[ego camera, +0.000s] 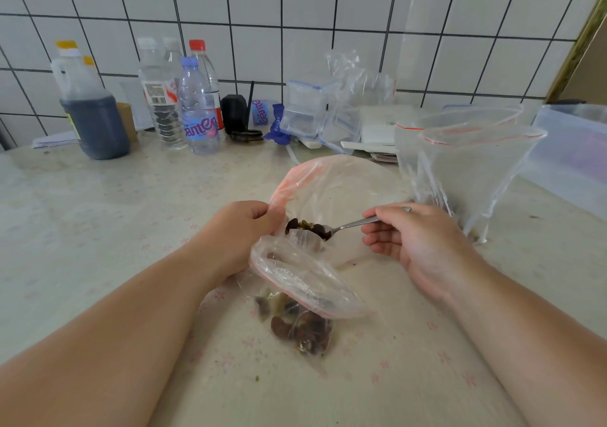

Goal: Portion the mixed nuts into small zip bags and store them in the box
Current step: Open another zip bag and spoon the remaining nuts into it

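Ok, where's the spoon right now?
In the head view the spoon is right of centre, held in the right hand, its loaded bowl over the mouth of the small zip bag that the left hand holds open.

A single head-worn wide-angle camera is looking forward and down from above the person's forearms, sitting close over the right hand [407, 239] where it is pinching the spoon [354, 224], so that grip is falling just right of the picture's centre. Just left of the grip the left hand [241, 229] is showing equally near, while beyond it the view is reaching across the table [98, 213] to the tiled wall [295, 9], whose lines are bending toward the edges.
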`<state>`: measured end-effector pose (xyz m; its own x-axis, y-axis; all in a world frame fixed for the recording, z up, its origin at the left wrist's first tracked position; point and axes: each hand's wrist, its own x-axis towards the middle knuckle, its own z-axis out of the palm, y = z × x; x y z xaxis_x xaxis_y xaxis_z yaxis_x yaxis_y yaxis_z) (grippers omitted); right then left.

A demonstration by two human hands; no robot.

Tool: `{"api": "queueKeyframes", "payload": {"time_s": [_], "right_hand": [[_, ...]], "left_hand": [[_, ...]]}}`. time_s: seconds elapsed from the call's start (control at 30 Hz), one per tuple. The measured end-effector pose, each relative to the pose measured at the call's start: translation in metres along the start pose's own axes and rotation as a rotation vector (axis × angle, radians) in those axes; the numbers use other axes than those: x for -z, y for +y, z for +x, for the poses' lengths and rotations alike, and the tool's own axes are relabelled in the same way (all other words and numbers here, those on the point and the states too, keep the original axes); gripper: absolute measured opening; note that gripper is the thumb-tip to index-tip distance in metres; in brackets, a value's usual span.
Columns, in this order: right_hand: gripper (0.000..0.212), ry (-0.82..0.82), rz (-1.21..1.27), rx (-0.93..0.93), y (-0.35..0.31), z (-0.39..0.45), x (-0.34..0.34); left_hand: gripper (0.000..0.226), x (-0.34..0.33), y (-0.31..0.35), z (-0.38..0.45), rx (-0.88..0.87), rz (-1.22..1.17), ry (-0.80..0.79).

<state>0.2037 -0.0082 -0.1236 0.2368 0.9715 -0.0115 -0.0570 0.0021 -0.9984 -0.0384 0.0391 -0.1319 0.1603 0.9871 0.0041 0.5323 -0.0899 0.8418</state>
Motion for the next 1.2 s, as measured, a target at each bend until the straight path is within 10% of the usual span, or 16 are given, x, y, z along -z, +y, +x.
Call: {"api": "queueKeyframes", "payload": {"time_s": [0.7, 1.07, 1.2], "right_hand": [[0.032, -0.123, 0.281, -0.152, -0.022, -0.011, 0.004], [0.019, -0.593, -0.203, 0.358, -0.019, -0.032, 0.003], [0.021, -0.456, -0.024, 0.4, -0.023, -0.029, 0.007]], "left_hand": [[0.038, 0.011, 0.01, -0.005, 0.191, -0.021, -0.046], [0.038, 0.008, 0.006, -0.004, 0.138, -0.034, -0.023], [0.039, 0.008, 0.005, -0.005, 0.128, -0.024, -0.007]]}}
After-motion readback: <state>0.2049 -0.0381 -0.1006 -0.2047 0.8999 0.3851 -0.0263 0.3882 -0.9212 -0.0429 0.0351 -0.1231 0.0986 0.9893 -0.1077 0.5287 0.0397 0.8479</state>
